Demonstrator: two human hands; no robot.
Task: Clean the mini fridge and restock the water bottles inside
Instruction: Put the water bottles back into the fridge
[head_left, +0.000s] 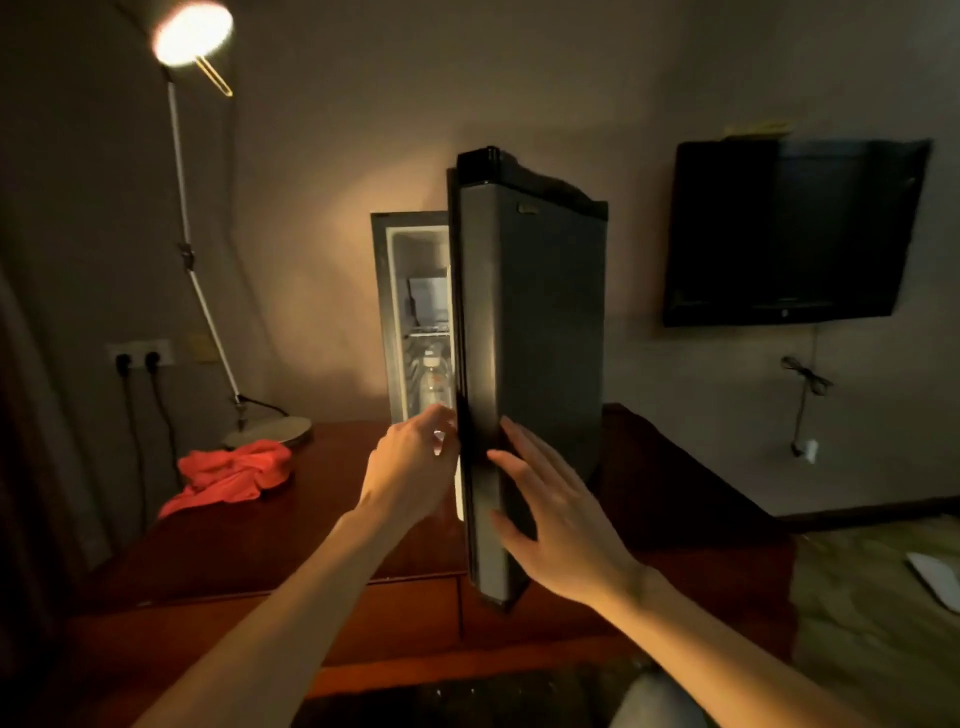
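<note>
Holding the mini fridge door (524, 364) ajar between flat, empty hands, left hand (415, 462) and right hand (561, 509), you've one water bottle (434, 382) inside; the red cloth (234, 475) lies unused.

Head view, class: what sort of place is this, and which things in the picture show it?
Probably a hotel room. A mini fridge with its door open stands on a wooden dresser, a flat television hangs on the wall, and a bed's edge shows at the right.
</note>
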